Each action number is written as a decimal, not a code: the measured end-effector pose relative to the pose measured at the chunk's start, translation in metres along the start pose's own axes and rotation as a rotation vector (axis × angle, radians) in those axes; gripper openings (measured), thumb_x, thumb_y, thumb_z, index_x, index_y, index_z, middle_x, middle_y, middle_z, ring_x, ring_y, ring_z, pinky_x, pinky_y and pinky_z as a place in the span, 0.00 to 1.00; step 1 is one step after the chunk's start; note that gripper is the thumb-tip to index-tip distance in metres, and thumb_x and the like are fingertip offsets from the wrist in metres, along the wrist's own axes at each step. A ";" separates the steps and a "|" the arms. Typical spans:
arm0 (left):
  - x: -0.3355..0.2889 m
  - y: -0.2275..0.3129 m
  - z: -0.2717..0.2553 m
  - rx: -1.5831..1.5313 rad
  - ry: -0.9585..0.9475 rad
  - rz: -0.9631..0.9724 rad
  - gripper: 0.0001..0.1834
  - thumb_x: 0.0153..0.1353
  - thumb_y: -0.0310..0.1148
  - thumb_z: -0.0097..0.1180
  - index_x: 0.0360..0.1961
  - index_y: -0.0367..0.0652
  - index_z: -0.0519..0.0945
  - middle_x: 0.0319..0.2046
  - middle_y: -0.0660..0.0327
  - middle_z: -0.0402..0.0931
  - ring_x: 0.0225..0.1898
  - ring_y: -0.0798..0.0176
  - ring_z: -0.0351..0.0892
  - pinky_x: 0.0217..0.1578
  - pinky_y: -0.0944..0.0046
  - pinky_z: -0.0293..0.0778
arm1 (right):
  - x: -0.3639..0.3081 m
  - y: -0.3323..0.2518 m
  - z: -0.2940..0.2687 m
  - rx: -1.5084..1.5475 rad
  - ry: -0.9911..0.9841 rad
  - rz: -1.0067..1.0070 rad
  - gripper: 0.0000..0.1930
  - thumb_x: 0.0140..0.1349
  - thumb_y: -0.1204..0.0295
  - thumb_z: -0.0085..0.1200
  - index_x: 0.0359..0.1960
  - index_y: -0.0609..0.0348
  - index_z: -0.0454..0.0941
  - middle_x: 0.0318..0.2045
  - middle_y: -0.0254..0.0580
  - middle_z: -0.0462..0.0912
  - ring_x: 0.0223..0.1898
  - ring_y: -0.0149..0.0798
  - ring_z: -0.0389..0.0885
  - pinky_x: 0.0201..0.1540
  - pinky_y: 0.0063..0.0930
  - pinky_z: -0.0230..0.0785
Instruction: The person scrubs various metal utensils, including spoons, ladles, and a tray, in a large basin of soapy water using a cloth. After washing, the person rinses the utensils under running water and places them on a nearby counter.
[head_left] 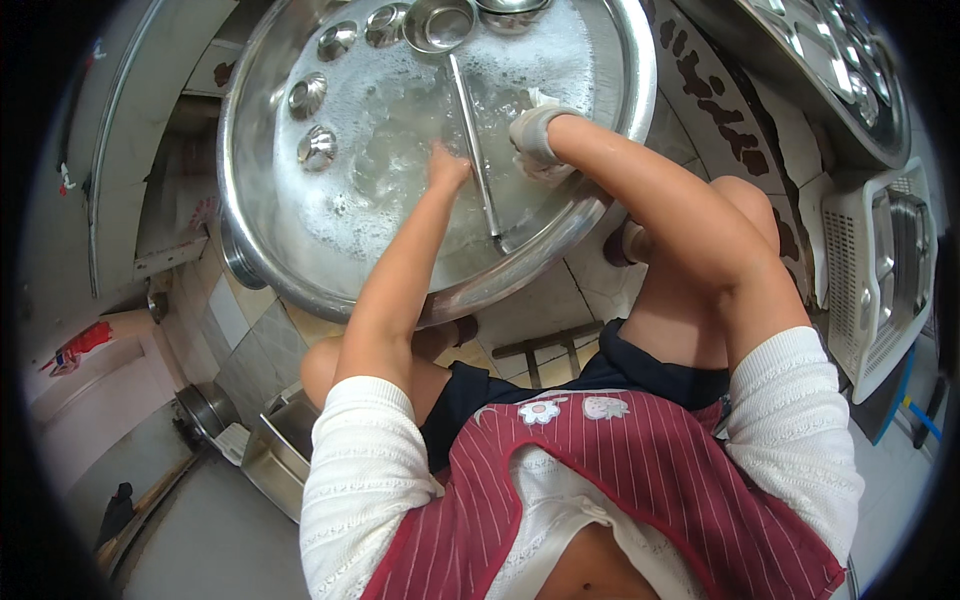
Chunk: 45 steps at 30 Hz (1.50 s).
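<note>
Soapy water fills a large round metal basin (233, 190), and both my hands are in it. My left hand (449, 167) is bare and dips into the water just left of a ladle's long handle (473, 135); its fingers are mostly under the surface. On the other side of the handle, my right hand (540, 138) wears a wet whitish glove near the basin's right wall, its fingers hidden. The metal ladle (439, 27) leans across the basin, bowl at the far side and handle toward me. Small fluted metal bowls (317, 148) float along the left.
More metal bowls (513, 14) sit at the basin's far edge. To the right are a metal container of shiny dishes (820, 50) and a white plastic basket (850, 290) holding metal ware. A rectangular metal bin (280, 460) and a pot (205, 408) stand at lower left.
</note>
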<state>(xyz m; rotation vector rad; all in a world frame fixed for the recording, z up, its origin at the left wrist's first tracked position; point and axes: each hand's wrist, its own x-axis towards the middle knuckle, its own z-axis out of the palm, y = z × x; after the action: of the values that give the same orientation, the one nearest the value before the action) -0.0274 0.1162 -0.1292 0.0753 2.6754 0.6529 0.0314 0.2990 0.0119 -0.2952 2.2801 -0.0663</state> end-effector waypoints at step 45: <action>-0.133 -0.004 -0.169 -0.739 -0.039 0.212 0.31 0.44 0.19 0.51 0.53 0.37 0.59 0.35 0.57 0.76 0.32 0.66 0.74 0.34 0.70 0.70 | 0.032 -0.119 -0.006 0.808 0.905 -0.188 0.18 0.59 0.61 0.45 0.47 0.55 0.71 0.41 0.57 0.77 0.46 0.54 0.77 0.48 0.42 0.67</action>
<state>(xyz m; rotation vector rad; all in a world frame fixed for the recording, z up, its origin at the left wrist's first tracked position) 0.0319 0.0208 0.0544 0.1649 2.2384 1.6329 0.0290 0.1755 0.0094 -0.0299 2.8203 -1.4217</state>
